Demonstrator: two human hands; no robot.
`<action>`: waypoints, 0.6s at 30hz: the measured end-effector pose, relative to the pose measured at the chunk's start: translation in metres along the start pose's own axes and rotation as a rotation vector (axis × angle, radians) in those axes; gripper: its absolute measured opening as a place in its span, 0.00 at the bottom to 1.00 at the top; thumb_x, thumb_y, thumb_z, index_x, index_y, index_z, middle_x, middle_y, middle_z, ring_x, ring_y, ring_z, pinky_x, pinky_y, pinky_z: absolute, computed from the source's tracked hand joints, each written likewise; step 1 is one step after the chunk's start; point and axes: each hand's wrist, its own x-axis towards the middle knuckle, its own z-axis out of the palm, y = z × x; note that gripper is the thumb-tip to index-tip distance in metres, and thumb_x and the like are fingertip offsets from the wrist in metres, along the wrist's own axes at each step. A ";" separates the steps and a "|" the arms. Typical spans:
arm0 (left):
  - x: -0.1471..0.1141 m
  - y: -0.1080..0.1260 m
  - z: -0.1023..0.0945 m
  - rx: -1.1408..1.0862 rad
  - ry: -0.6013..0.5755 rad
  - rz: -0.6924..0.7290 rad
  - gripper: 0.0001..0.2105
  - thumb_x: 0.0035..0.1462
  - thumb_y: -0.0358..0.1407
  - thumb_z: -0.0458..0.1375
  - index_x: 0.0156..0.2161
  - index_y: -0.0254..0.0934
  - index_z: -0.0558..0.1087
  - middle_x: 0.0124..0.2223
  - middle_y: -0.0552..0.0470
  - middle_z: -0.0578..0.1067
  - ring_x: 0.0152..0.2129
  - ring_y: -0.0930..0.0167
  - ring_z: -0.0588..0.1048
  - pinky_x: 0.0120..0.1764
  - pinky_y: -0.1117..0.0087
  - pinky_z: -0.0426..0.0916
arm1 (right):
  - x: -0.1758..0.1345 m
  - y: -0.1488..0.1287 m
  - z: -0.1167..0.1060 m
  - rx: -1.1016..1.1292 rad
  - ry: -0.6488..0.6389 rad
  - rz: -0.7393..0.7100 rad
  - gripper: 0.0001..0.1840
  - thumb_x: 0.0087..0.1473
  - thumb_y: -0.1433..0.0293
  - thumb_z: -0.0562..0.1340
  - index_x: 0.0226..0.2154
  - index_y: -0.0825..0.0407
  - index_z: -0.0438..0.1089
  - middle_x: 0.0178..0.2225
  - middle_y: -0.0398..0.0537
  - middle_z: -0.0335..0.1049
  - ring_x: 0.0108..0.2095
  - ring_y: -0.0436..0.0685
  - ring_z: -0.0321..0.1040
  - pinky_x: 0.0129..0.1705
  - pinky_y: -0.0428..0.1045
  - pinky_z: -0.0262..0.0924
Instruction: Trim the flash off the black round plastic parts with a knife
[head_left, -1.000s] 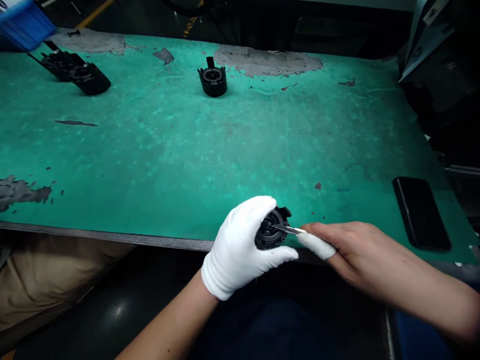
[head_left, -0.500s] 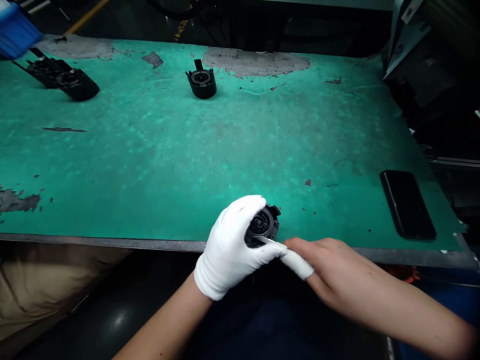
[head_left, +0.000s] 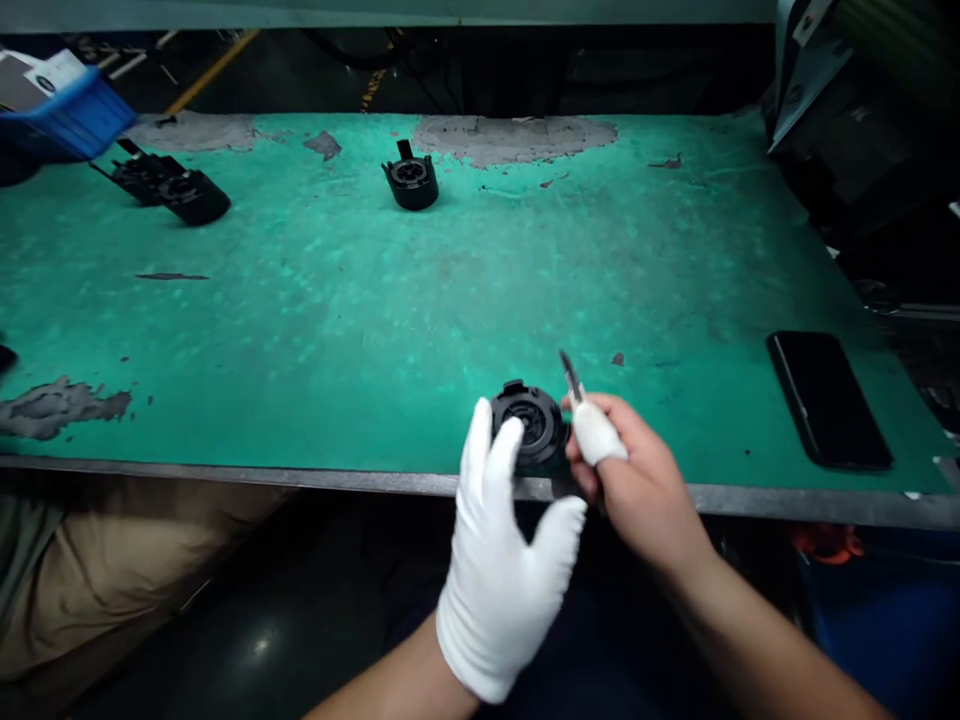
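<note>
A round black plastic part (head_left: 541,425) with ringed ribs and a tab lies at the front edge of the bench. My left hand (head_left: 502,560), in a white glove, is open at its left side. Two fingertips overlap the part, while the thumb stands apart from it. In my bare right hand (head_left: 649,480), just right of the part, is a small knife (head_left: 571,375), its thin blade pointing up and away. A white cover wraps the right thumb. The right hand's lower fingers are close to the part's rim; whether they touch it I cannot tell.
A similar black housing (head_left: 411,185) stands upright farther back on the green bench (head_left: 337,300). More black housings (head_left: 187,195) are at the back left near a blue bin (head_left: 82,115). A phone (head_left: 829,400) lies right. Another person's leg (head_left: 150,550) shows below left.
My left hand has loosened from the part, its thumb moving away. My right hand has lifted the knife off the part, blade now upward. The part has turned, and the camera view has shifted.
</note>
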 end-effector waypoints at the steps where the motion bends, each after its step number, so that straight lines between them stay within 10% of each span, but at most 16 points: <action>1: -0.011 0.008 0.003 0.021 -0.032 -0.006 0.34 0.64 0.42 0.58 0.69 0.36 0.51 0.73 0.35 0.46 0.70 0.54 0.52 0.66 0.47 0.58 | 0.008 -0.002 -0.005 -0.043 0.037 -0.052 0.15 0.65 0.59 0.56 0.52 0.45 0.66 0.31 0.40 0.66 0.24 0.49 0.58 0.25 0.46 0.54; 7: -0.011 0.021 0.001 0.077 0.021 0.014 0.31 0.62 0.38 0.60 0.67 0.35 0.56 0.72 0.35 0.51 0.68 0.56 0.55 0.65 0.48 0.61 | 0.022 -0.022 -0.059 -0.502 -0.142 -0.257 0.27 0.54 0.78 0.55 0.53 0.41 0.70 0.39 0.39 0.76 0.35 0.53 0.71 0.35 0.47 0.61; 18: 0.066 -0.013 0.023 0.076 0.000 0.097 0.47 0.48 0.51 0.70 0.67 0.35 0.55 0.64 0.36 0.67 0.61 0.56 0.68 0.63 0.53 0.65 | 0.033 -0.031 -0.085 -1.116 -0.303 -0.370 0.17 0.65 0.64 0.54 0.50 0.40 0.74 0.44 0.41 0.81 0.42 0.61 0.77 0.39 0.52 0.62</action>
